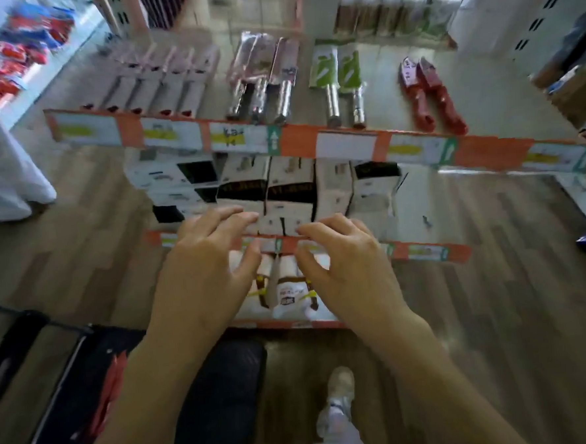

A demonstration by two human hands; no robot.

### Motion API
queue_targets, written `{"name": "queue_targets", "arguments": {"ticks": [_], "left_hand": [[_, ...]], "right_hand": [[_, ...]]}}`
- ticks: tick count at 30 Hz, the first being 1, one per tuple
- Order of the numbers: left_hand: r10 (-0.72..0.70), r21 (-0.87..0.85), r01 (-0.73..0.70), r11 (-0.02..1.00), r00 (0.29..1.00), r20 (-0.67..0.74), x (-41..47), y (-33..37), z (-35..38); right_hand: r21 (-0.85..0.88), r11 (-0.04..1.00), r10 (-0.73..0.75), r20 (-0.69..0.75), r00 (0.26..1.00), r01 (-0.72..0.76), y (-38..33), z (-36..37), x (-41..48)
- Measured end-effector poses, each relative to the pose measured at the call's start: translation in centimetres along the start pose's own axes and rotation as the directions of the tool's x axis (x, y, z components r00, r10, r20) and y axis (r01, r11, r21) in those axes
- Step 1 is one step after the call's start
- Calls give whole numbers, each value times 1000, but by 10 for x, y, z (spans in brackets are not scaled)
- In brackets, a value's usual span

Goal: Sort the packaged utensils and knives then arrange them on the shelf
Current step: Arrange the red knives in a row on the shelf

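My left hand and my right hand hover side by side over the front of the middle shelf, fingers spread and curled, holding nothing. Their fingertips touch or nearly touch a row of white and black boxed packages standing on that shelf. On the top shelf lie packaged knives: pale boxed ones at the left, steel-handled cleavers, green-carded knives and red-handled ones at the right. A lower shelf holds white packages with yellow and brown marks.
Orange and white price strips run along each shelf edge. A dark basket or cart stands at my lower left. My shoe is on the wood floor. Colourful packets fill a rack at the far left.
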State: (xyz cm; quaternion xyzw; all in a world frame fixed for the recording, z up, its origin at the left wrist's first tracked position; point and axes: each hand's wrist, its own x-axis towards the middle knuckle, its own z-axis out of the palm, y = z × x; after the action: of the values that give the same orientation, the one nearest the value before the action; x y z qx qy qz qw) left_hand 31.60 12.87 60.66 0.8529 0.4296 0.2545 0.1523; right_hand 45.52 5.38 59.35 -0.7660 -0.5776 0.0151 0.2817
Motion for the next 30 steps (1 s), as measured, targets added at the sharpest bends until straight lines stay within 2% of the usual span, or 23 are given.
{"name": "queue_targets", "arguments": {"ticks": [6, 10, 14, 20, 23, 26, 30], "left_hand": [[-1, 98, -15, 995, 987, 162, -88, -105, -15], [-161, 56, 153, 987, 967, 198, -140, -153, -10], [-282, 100, 266, 959, 936, 209, -171, -185, 13], [-395, 175, 357, 918, 869, 299, -211, -238, 73], [-398, 264, 316, 911, 841, 367, -238, -273, 98], [-411, 322, 292, 901, 814, 411, -263, -308, 123], [-478, 339, 355, 871, 774, 415, -296, -362, 150]], "right_hand": [[106, 989, 93, 128, 987, -107, -63, 64, -64], [129, 972, 144, 342, 929, -198, -84, 116, -96], [124, 957, 171, 496, 851, -264, -89, 174, -121], [66, 962, 176, 592, 787, -265, -79, 269, -157], [45, 960, 187, 638, 747, -278, -74, 313, -176], [-36, 968, 206, 684, 700, -249, -66, 357, -196], [-114, 978, 202, 740, 641, -177, -71, 416, -227]]}}
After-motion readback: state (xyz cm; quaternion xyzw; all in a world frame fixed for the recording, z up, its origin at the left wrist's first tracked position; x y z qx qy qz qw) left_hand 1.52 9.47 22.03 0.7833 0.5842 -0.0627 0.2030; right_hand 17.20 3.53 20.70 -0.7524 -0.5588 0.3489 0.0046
